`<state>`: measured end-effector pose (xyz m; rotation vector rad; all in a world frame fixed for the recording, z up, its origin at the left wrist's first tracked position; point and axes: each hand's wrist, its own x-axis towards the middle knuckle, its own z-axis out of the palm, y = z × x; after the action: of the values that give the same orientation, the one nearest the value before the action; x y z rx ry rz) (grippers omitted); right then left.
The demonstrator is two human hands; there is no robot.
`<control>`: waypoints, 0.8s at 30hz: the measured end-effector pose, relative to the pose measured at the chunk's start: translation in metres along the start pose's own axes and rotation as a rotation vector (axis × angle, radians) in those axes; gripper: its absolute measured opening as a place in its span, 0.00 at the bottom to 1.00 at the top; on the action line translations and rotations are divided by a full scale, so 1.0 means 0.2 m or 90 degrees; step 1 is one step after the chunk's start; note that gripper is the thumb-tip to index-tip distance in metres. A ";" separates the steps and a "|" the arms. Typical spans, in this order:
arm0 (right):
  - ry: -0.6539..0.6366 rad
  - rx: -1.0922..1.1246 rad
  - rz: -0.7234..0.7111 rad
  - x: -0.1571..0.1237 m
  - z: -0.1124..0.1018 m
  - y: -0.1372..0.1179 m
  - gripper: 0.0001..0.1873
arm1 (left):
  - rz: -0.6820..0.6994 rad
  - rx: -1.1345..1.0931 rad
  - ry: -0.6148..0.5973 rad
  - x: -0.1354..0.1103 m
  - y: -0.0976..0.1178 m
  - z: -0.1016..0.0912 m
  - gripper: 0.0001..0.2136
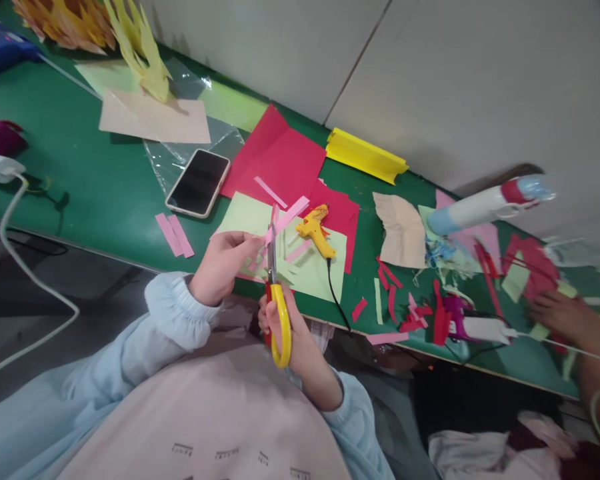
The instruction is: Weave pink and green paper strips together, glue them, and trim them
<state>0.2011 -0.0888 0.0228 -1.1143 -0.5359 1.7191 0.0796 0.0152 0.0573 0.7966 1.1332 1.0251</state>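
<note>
My right hand (pixel 286 325) grips yellow-handled scissors (pixel 276 293), blades pointing away from me. Their blades meet a pink paper strip (pixel 286 219) that my left hand (pixel 225 261) pinches at its near end, just over the table's front edge. Under both hands lies a pale green sheet (pixel 310 263). A small yellow glue gun (pixel 316 230) rests on that sheet with its black cord running off the edge.
A phone (pixel 199 183) lies face up on clear plastic. Red sheets (pixel 280 160), a yellow folded sheet (pixel 365 155), pink strips (pixel 175 235) and red scraps (pixel 405 313) litter the green table (pixel 90 180). Another person's hand (pixel 560 313) works at the right beside a large bottle (pixel 485 203).
</note>
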 end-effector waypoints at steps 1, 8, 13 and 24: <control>-0.014 0.011 0.004 0.00 0.00 0.00 0.22 | 0.000 0.000 0.001 0.00 0.00 0.00 0.11; -0.022 -0.018 -0.009 -0.01 0.00 0.00 0.23 | -0.021 -0.010 0.007 -0.01 0.01 0.01 0.11; -0.023 -0.019 -0.006 -0.01 0.00 -0.01 0.22 | -0.025 -0.001 0.006 -0.01 0.02 0.01 0.11; -0.022 -0.010 -0.003 0.01 0.00 0.00 0.23 | -0.043 0.003 0.005 -0.01 0.01 0.01 0.11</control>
<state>0.2005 -0.0881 0.0219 -1.0953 -0.5747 1.7362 0.0815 0.0142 0.0611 0.7539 1.1623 0.9713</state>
